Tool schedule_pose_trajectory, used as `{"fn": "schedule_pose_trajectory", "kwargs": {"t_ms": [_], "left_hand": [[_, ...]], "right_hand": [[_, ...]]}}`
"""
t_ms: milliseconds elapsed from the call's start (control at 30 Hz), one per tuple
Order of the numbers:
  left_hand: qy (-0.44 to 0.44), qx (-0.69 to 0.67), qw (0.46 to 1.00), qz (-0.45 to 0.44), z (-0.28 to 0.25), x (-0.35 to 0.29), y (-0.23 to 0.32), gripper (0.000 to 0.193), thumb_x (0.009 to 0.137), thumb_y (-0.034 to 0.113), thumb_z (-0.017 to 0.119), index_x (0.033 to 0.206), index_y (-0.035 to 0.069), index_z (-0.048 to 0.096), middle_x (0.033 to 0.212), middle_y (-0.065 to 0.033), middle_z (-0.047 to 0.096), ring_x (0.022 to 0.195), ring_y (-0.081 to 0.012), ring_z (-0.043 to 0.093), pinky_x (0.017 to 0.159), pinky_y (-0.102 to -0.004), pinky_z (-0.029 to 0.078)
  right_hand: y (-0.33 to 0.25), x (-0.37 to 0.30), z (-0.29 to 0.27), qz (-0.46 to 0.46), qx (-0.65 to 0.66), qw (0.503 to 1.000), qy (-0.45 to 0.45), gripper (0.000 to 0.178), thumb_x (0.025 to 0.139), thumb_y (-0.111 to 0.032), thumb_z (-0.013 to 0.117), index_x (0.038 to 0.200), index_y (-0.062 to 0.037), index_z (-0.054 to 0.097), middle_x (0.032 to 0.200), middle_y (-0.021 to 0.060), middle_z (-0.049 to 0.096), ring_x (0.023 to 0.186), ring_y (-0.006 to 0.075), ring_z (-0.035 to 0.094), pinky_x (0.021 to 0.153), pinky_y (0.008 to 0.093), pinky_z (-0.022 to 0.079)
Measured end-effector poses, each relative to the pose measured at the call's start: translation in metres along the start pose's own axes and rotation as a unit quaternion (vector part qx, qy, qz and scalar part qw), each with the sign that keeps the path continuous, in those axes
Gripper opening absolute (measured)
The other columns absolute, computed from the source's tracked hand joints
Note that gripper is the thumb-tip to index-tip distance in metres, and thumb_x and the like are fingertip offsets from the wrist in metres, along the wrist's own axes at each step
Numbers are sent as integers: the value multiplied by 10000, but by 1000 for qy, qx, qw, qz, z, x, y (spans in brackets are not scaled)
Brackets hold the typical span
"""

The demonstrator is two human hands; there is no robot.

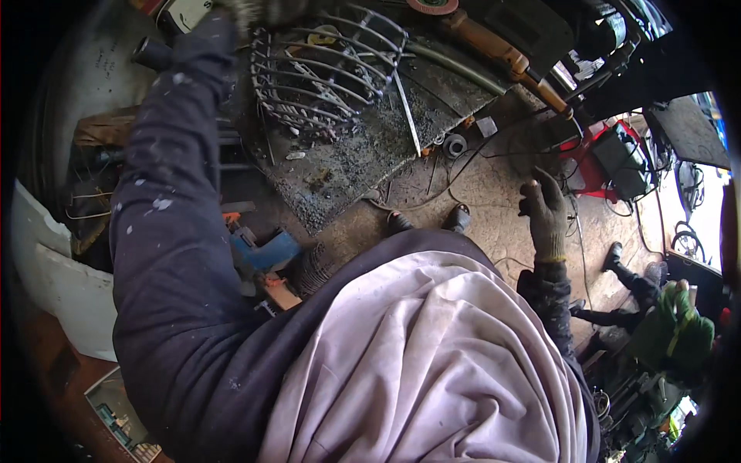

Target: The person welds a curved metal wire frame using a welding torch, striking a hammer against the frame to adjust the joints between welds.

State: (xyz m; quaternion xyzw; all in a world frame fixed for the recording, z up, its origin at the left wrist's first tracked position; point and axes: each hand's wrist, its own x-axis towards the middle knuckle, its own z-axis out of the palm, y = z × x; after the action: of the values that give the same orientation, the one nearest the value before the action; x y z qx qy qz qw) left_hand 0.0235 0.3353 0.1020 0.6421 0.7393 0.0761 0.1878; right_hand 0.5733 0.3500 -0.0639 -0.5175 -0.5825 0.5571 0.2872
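Note:
My left arm in a dark, paint-spotted sleeve reaches up to the top edge. There my gloved left hand (pixel 245 11) shows only in part beside a pale box-like thing (pixel 185 12), and its fingers are hidden. Over the floor on the right hangs my right hand (pixel 549 214) in a grey knit glove. Its fingers are partly bent and apart, with nothing visible in them. A curved cage of welded metal rods (pixel 340 65) lies on the grimy worktable (pixel 309 197), just right of my left hand. A thin pale rod (pixel 407 116) lies near the cage.
Dark grit covers much of the table. A long wooden-handled tool (pixel 494 50) and a metal pipe (pixel 455 68) lie at its far right. Cables cross the floor near a red item (pixel 594 166). A person in green (pixel 675 332) is at the right. A blue clamp-like tool (pixel 266 251) sits below the table.

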Motion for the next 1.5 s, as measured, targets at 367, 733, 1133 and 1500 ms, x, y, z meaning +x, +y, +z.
{"fn": "schedule_pose_trajectory", "kwargs": {"t_ms": [367,733,1133,1500], "left_hand": [[237,59,948,-201,-45,-242,20,443,1003,401,581,1202,11,652,1089,-89,695,978,-195,644,845,-347,511],[511,-85,725,-454,226,-398,149,558,1007,498,501,1136,-25,643,1008,-155,693,884,-264,645,816,-391,499],[447,-297,706,-461,361,-356,101,652,975,580,472,1032,-30,694,1011,-234,708,964,-407,639,874,-435,454],[365,-341,731,-466,357,-334,61,702,962,621,451,1252,9,631,1268,-223,635,1187,-382,583,971,-427,438]], "right_hand": [[-37,67,121,-282,-209,918,-185,454,886,-347,693,1221,-46,635,1026,172,709,946,310,693,804,382,543],[-66,131,183,-264,-464,788,-307,575,804,-528,671,1064,-15,699,980,236,704,943,382,687,850,489,507],[-27,58,140,-269,-208,924,-174,418,960,-380,591,1076,19,634,838,160,636,749,263,596,707,397,486],[28,-133,136,-206,-197,939,-191,291,964,-180,590,1212,-35,637,862,140,690,788,242,681,705,345,519]]}}
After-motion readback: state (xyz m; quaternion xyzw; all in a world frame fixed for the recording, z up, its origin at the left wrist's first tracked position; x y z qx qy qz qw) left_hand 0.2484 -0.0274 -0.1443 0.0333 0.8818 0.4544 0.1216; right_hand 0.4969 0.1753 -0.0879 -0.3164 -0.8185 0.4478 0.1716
